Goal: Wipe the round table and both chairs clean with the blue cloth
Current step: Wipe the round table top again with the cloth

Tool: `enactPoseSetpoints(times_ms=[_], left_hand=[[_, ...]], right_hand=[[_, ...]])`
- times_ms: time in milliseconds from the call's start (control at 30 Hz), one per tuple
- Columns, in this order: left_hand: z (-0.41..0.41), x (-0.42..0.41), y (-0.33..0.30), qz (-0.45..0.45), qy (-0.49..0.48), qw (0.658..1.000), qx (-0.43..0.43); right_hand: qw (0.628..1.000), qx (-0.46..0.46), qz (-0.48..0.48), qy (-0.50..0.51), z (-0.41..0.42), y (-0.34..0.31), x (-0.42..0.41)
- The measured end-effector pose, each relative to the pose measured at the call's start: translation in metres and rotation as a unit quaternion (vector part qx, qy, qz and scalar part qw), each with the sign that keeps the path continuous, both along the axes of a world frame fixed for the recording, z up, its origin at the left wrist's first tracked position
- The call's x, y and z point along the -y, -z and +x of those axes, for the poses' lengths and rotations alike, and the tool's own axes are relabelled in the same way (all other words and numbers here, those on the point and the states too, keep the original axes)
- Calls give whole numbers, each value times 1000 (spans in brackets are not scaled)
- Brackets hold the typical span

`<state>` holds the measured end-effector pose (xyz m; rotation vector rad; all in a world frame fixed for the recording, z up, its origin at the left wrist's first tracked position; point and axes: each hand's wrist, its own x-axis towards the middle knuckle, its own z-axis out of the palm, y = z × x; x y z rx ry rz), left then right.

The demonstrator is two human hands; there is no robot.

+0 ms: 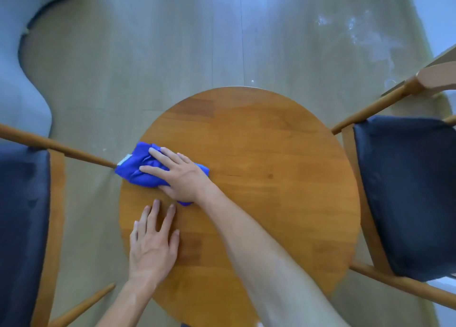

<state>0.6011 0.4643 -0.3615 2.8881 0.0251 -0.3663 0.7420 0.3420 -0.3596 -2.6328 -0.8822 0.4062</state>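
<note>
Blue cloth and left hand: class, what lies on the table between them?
In the head view, only bare wood of the round table lies between the blue cloth and the left hand.

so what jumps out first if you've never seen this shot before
The bright blue cloth at the left edge of the round table stands out most, pressed flat under the right hand, whose arm crosses the tabletop. The left hand rests flat on the wood just nearer the camera. A dark-cushioned chair flanks the table on each side, the left chair and the right chair.
</note>
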Motion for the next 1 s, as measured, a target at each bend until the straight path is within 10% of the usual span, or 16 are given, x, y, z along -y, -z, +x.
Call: enactPoseSetpoints(times_ms=[133,367,433,500,600,700,800,900,1000], left_hand=[[2,-1,-2,0,9,1000,-10],[0,4,-1,-2,-7,1000,-18],[0,5,1,-4,-8,1000,-6],[0,5,3,-1,-7,1000,5],[2,5,0,8,-3,1000,6],[4,5,-4,13,1,1000,8],[5,3,-6,17,3,1000,8],[5,5,-7,-1,-7,1000,15],[5,7,-8,-17,-12,1000,5]], right_hand=[[956,27,-22,292,31,-4,103],[644,-51,-10,763,17,-11,228],[662,-44,-27,748,33,-9,191],[763,-35,-40,644,53,-7,142],[932,-23,-68,355,65,-4,63],[998,-32,-23,52,51,-6,21],[999,-25,9,-40,53,-5,53],[968,13,-5,252,66,-5,120],[810,-12,-39,586,75,-10,194]])
